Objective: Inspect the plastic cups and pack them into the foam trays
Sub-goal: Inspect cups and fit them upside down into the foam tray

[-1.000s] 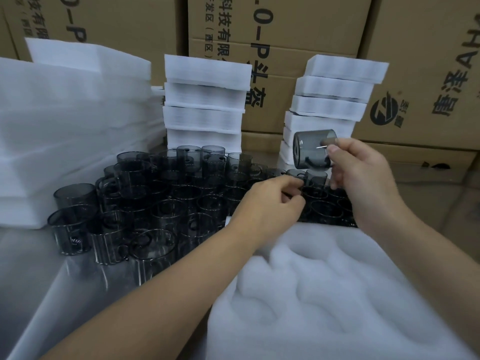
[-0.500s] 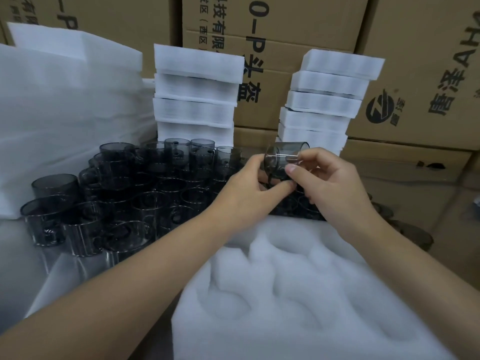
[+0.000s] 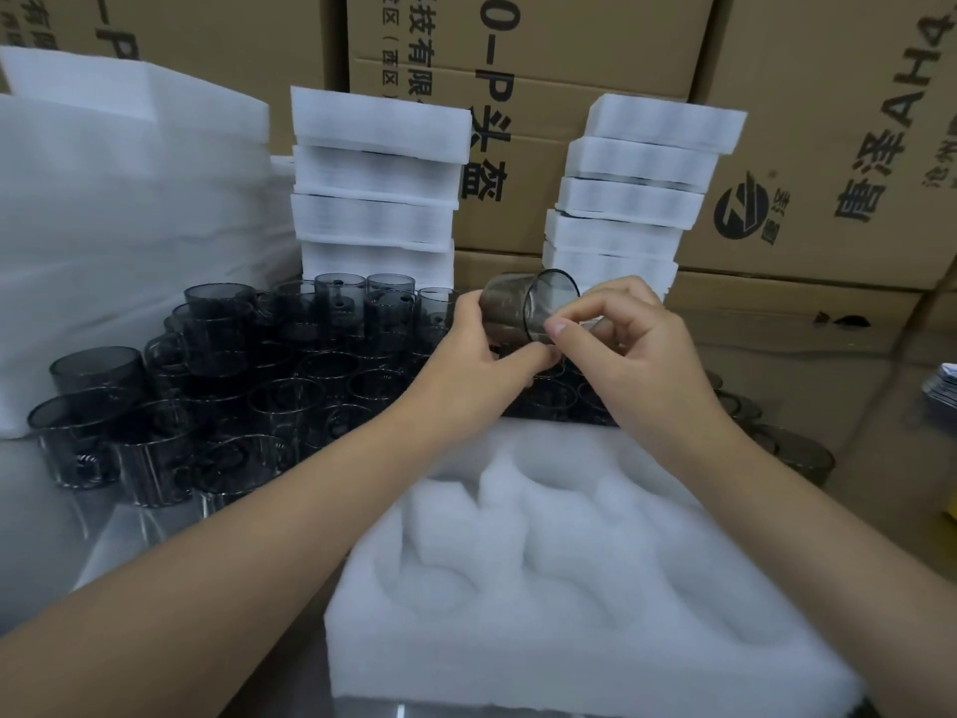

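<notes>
A smoky grey plastic cup (image 3: 523, 308) lies on its side in the air, its open mouth facing right. My left hand (image 3: 476, 365) grips its body from the left and below. My right hand (image 3: 629, 349) pinches its rim and handle side from the right. Below both hands a white foam tray (image 3: 564, 572) with several empty moulded pockets lies in front of me. Behind the hands, several more grey cups (image 3: 217, 386) stand crowded together on the table.
Two stacks of white foam trays (image 3: 378, 194) (image 3: 637, 184) stand at the back against cardboard boxes (image 3: 828, 147). A large heap of white foam sheets (image 3: 119, 215) fills the left. A few more cups (image 3: 797, 448) stand at the right.
My right hand brought the cup down from shoulder height toward my left hand. Both hands now hold it, and its mouth has turned to the right.
</notes>
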### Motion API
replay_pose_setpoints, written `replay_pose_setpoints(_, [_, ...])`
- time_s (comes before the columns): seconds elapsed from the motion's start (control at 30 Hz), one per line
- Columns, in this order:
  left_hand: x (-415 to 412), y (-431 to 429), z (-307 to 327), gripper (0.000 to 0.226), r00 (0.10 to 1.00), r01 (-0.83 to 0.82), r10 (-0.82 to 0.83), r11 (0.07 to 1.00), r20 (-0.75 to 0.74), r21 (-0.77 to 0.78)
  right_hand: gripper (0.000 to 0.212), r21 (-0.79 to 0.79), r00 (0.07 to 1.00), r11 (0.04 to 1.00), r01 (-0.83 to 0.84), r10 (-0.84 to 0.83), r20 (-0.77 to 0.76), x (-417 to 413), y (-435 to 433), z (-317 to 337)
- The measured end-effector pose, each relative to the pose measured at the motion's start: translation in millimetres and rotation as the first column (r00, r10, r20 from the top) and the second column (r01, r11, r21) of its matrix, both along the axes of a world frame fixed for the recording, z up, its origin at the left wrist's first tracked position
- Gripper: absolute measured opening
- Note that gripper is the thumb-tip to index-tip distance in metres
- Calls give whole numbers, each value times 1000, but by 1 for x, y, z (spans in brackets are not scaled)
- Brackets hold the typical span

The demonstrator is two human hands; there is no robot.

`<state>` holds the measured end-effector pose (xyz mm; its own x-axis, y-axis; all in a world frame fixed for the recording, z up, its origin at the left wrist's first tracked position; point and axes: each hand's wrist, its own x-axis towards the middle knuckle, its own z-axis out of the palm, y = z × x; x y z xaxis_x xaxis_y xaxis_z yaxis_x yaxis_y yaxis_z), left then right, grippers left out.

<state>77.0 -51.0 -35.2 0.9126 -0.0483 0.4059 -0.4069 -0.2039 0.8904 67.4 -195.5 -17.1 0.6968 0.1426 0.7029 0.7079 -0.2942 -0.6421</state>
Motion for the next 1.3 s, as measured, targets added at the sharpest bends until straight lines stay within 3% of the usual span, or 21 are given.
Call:
replay_pose_setpoints(0.13, [-4,2,5,57,992,125,-126,989,-6,-77,30,52,998,997,62,-63,21,1,-2,2])
replay_pose_setpoints(0.3, [1,6,2,78,974,215,-225,961,-37,-175,35,33,997,999,-14,16,-69,-5,-1,3])
replay_pose_setpoints(0.4, [3,7,2,72,978,187,-203,956,-53,-226,34,16,993,997,-74,75,-90,-8,0,3])
replay_pose_setpoints(0.5, [4,7,2,50,982,172,-184,960,-35,-221,37,12,993,996,-92,92,-70,-8,-1,2])
replay_pose_setpoints(0.6, [3,6,4,57,979,177,-193,965,-68,-192,38,22,994,996,-91,92,-54,-6,-1,2])
replay_pose_setpoints(0.77, [-2,5,5,33,976,180,-202,960,-85,-215,37,-10,994,994,-108,108,-12,-8,0,2])
replay_pose_setpoints(0.97, [-2,4,6,36,976,176,-200,956,-83,-234,40,-37,993,992,-120,121,12,-8,-1,1])
replay_pose_setpoints(1.13, [3,8,8,64,947,256,-295,931,-124,-261,65,-95,995,991,-97,98,10,-8,-1,2])
replay_pose_setpoints(1.3, [0,15,10,37,973,180,-214,936,-83,-304,65,-75,993,990,-119,118,-6,-8,-2,1])
